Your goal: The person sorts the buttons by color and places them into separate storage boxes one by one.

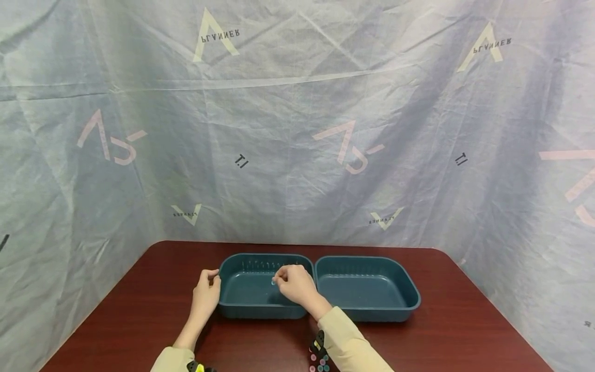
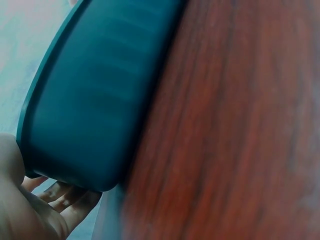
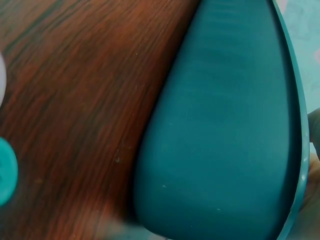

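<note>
Two teal plastic trays stand side by side on the table, the left tray (image 1: 251, 311) and the right tray (image 1: 376, 314). My left hand (image 1: 206, 294) grips the left tray at its left side; in the left wrist view its fingers (image 2: 80, 207) reach round the tray's corner. Over the inside of that tray is my right hand (image 1: 296, 284), pinching a small light-blue button (image 1: 273, 282) between thumb and fingertips. Beside my right wrist lie several loose buttons (image 1: 321, 368), pink and teal. A teal button (image 3: 6, 172) shows at the edge of the right wrist view.
The dark red wooden table (image 1: 469, 320) has rounded far corners. A pale printed cloth (image 1: 279, 191) hangs behind it and along both sides. The right tray stands close against the left one, its tall rim facing my right forearm (image 1: 348, 336).
</note>
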Tool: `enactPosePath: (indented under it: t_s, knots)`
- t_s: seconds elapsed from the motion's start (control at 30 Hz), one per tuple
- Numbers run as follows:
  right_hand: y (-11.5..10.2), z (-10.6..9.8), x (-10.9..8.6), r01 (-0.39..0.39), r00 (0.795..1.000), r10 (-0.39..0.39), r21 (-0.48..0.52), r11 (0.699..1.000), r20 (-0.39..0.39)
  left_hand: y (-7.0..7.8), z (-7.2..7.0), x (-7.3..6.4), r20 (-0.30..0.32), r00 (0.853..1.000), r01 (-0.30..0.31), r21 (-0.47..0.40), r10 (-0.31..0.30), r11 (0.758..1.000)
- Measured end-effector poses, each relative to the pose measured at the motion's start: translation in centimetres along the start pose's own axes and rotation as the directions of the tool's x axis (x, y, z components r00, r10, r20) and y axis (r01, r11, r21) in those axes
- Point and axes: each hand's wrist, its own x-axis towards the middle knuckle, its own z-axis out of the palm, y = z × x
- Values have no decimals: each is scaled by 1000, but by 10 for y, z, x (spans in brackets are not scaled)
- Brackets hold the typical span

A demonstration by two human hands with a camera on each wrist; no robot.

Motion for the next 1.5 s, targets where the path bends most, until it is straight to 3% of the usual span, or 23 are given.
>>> enactPosePath:
  t_s: [0.9,1.5]
  knots:
    - [12,-8,-4,1,1000,-2,-40,999,-26,1,7,0,30,1000,3,-30,-3,1000]
    - [9,-26,-19,44,998,-44,-1,999,-40,-1,-2,1,39,999,6,-14,-5,1000]
